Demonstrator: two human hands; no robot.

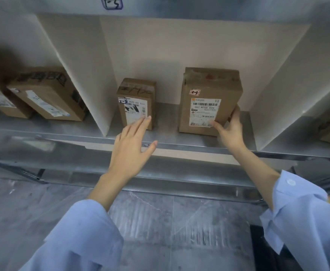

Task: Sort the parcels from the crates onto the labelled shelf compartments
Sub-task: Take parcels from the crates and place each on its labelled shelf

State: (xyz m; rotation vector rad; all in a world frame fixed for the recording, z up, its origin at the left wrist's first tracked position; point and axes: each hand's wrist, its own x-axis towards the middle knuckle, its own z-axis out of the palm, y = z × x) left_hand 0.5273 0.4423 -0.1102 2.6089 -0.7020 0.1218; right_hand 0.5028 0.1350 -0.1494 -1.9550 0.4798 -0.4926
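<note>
Reaching into the middle compartment [166,118] with the left hand [130,147], fingers straight and spread, tips at the label of the small parcel [135,103] upright by the divider [89,85]. Rightward, gripping the large parcel [209,94], upright in the same compartment, with the right hand [229,130]: thumb in front, fingers round its right edge.

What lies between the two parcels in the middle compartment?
Only bare shelf, in the head view: the small parcel and large parcel stand apart.
</note>
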